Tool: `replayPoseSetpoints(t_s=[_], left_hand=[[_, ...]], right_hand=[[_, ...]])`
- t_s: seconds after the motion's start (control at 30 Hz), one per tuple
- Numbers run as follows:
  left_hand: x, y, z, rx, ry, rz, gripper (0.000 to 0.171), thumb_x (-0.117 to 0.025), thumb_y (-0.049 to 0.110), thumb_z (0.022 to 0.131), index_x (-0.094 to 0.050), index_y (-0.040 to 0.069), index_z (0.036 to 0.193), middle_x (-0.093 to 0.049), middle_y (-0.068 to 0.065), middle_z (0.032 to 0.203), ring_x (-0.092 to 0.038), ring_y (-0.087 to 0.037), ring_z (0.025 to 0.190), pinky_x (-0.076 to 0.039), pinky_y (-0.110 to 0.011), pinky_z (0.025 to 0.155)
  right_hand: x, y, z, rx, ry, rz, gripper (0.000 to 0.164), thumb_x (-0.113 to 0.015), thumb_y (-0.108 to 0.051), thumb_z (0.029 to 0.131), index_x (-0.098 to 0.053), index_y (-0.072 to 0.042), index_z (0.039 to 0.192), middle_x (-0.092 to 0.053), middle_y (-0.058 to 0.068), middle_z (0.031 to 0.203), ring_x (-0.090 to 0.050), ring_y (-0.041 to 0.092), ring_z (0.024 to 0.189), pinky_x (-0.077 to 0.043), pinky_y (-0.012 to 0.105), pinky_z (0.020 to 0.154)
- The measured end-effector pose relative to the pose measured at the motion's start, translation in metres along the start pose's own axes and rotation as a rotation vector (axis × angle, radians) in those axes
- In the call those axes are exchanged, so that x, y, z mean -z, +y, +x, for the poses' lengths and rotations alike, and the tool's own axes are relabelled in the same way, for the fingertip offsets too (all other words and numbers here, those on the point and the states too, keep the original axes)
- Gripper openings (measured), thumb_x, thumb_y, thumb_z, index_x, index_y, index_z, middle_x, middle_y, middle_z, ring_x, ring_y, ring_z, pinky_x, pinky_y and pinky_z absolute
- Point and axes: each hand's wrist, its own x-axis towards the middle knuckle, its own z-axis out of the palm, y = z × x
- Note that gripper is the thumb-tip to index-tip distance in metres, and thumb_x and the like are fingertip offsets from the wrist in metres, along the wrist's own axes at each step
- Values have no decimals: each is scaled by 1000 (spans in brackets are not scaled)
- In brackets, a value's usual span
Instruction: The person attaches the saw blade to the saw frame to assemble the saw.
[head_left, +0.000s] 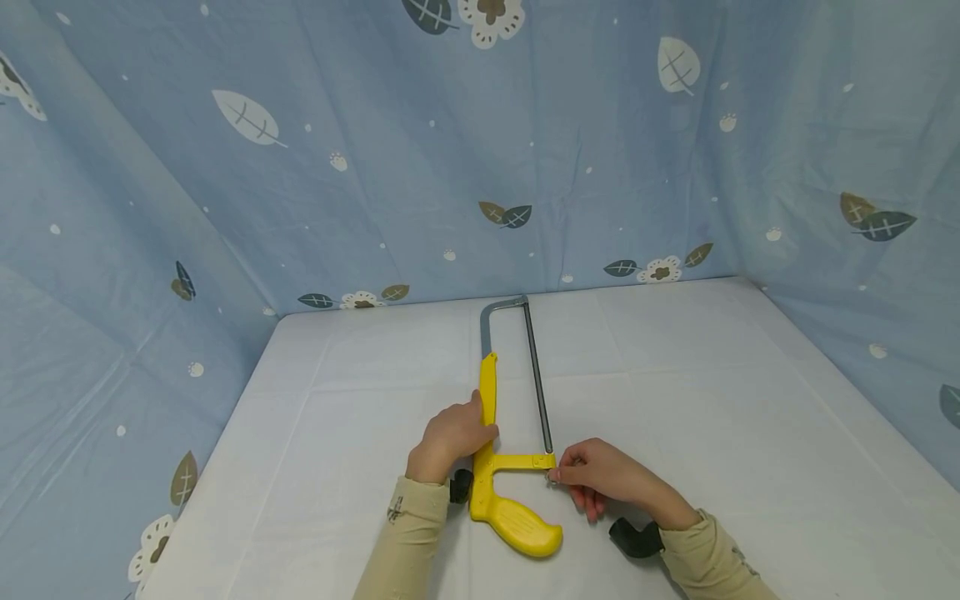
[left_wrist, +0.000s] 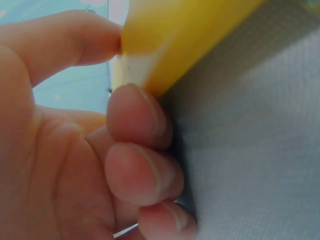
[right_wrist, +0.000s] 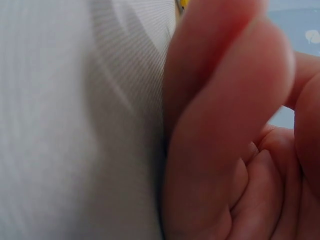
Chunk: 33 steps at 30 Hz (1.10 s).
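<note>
A hacksaw (head_left: 517, 523) with a yellow handle and a grey metal front bow (head_left: 485, 329) lies on the white-covered table. Its dark blade (head_left: 537, 375) runs along the right side of the frame. My left hand (head_left: 452, 435) grips the yellow spine, thumb on one side and fingertips (left_wrist: 135, 117) curled against the other in the left wrist view. At the near end of the blade, my right hand (head_left: 611, 473) pinches a small metal wing nut (head_left: 552, 478) between thumb and forefinger, which mostly cover it. The other right fingers (right_wrist: 220, 115) hang curled close over the cloth.
The table (head_left: 360, 392) has a white, creased cover. A blue curtain (head_left: 420, 167) with leaf and flower prints hangs behind it and along both sides. Black wrist cameras, such as the right one (head_left: 636, 538), sit at both sleeves.
</note>
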Motion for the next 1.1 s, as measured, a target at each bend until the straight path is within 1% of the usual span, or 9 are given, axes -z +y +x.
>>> replayPoseSetpoints(t_s=[0.1,0.23,0.43,0.63,0.83,1.1], left_hand=[[-1,0,0,-8,5,-2,72,-53,30,83,-21,0,141,-49,-5,64,-42,-16,50,-33,-28,45],[-1,-1,1,-5,8,-6,73,-53,30,83,-21,0,141,-49,-5,66,-43,-17,51,-33,-28,46],[-3,-1,2,-9,6,-2,72,-53,30,83,-21,1,141,-50,-5,69,-43,-17,52,-34,-29,47],[-2,0,2,7,5,-2,73,-53,31,83,-21,1,141,-50,-5,71,-44,-17,54,-34,-29,48],[-1,0,0,11,3,-12,73,-53,30,83,-21,1,141,-50,-6,70,-44,-18,54,-34,-29,48],[-1,2,-1,12,4,-7,72,-52,30,83,-22,1,141,-50,-5,71,-45,-18,55,-34,-29,50]], right_hand=[[0,-1,0,0,-2,5,34,-59,-36,83,-59,-3,76,-53,4,52,-51,14,37,-42,26,38],[0,0,0,7,1,-8,34,-58,-37,84,-60,-4,75,-54,4,52,-51,14,37,-42,26,38],[-1,2,0,-19,-5,-17,36,-58,-41,82,-61,-6,76,-57,5,56,-50,13,38,-40,24,38],[-2,0,0,-16,-13,-30,37,-57,-43,83,-62,-7,78,-58,5,57,-50,14,38,-40,25,38],[-2,1,2,-15,-16,-33,36,-57,-43,83,-62,-7,78,-58,5,57,-50,14,38,-40,25,38],[-1,3,1,9,-20,-41,32,-58,-39,84,-63,-8,78,-58,5,56,-51,15,38,-39,24,38]])
